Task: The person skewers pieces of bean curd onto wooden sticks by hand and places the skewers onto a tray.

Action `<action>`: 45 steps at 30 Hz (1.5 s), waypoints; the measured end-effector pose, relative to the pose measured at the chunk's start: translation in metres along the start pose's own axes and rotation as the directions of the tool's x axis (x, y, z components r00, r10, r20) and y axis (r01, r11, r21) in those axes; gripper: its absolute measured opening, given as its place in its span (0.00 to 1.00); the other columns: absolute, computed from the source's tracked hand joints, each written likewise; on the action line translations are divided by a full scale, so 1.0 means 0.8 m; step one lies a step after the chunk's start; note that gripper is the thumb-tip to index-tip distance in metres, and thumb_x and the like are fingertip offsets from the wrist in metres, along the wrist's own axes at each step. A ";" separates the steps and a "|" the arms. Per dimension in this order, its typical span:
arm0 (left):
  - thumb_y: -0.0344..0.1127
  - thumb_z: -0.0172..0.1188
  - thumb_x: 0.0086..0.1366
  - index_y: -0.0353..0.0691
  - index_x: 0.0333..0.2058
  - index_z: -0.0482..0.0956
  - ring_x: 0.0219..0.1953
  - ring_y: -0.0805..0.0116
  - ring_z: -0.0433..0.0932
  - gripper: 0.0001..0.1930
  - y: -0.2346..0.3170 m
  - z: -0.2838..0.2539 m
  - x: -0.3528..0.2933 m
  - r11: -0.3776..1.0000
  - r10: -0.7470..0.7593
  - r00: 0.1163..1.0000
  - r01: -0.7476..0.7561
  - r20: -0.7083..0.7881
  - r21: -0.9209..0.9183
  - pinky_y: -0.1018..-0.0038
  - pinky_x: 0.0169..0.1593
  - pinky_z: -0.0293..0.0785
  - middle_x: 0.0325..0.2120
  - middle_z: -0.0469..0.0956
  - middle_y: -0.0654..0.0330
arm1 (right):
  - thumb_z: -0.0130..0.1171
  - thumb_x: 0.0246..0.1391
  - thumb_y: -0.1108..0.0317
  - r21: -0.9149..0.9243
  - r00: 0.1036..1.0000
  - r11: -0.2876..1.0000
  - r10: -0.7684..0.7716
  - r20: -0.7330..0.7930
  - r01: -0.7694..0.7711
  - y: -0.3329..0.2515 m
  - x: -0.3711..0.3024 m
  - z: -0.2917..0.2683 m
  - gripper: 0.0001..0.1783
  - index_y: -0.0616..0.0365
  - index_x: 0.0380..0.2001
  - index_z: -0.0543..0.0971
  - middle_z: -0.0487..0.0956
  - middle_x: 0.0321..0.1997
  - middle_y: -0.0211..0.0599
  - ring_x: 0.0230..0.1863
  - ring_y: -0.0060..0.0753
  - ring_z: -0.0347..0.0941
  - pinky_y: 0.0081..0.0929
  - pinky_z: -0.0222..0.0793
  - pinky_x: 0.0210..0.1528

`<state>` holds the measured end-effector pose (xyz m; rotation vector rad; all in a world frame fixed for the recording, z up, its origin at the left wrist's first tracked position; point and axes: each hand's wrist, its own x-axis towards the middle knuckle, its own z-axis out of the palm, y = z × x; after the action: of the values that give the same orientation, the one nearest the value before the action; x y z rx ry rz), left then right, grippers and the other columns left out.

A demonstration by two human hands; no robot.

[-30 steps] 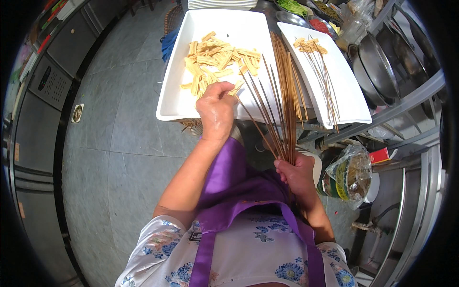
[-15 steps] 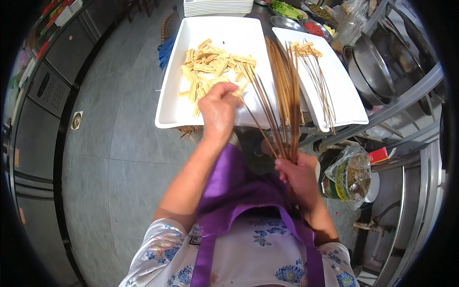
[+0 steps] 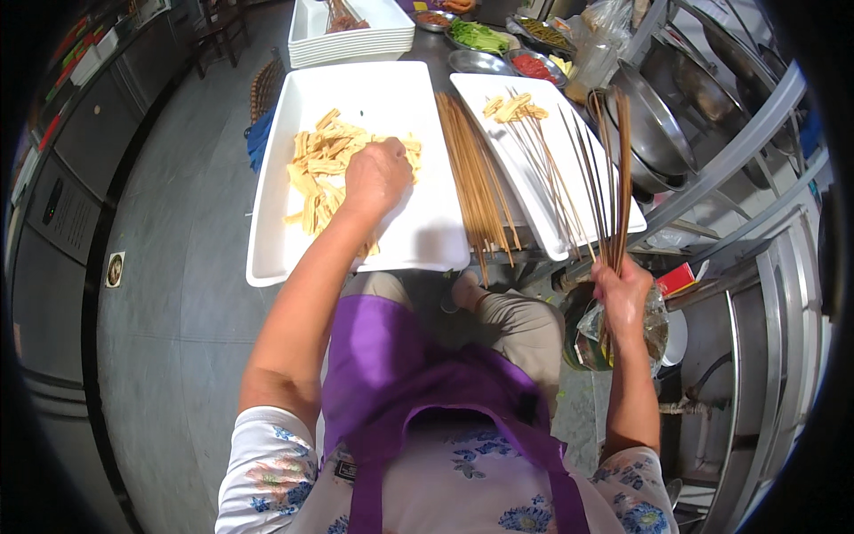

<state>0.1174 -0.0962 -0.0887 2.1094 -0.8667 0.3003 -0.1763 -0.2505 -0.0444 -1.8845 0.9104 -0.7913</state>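
While I look down at the big white tray [image 3: 267,240], I see my left hand [image 3: 378,176] resting on the pile of yellow strips [image 3: 322,169] in its middle — fingers curled down into the strips, though I cannot tell if they have pinched one. Just right of that tray lies a loose bundle of bamboo sticks [image 3: 476,173], and past them sits a second white tray [image 3: 614,209] with a few loaded skewers [image 3: 514,109]. Further right of the big tray, my right hand [image 3: 621,289] is closed tight around a bunch of sticks [image 3: 609,178] — they stand up and fan out above the fist. More trays [image 3: 351,44] are stacked beyond the big tray.
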 end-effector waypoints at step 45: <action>0.17 0.47 0.48 0.27 0.41 0.62 0.22 0.62 0.74 0.19 0.032 -0.052 -0.105 -0.065 -0.473 0.796 0.397 0.378 -0.916 0.68 0.29 0.75 0.26 0.72 0.51 | 0.52 0.40 0.76 0.395 0.794 0.768 0.234 0.561 -0.505 -0.001 -0.108 0.088 0.03 0.65 0.17 0.72 0.70 0.14 0.36 0.14 0.23 0.66 0.18 0.60 0.17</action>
<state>0.0418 -0.0350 -0.0875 0.8546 -0.0732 -0.5219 -0.1656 -0.1485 -0.0870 -1.2460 0.6342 -0.2434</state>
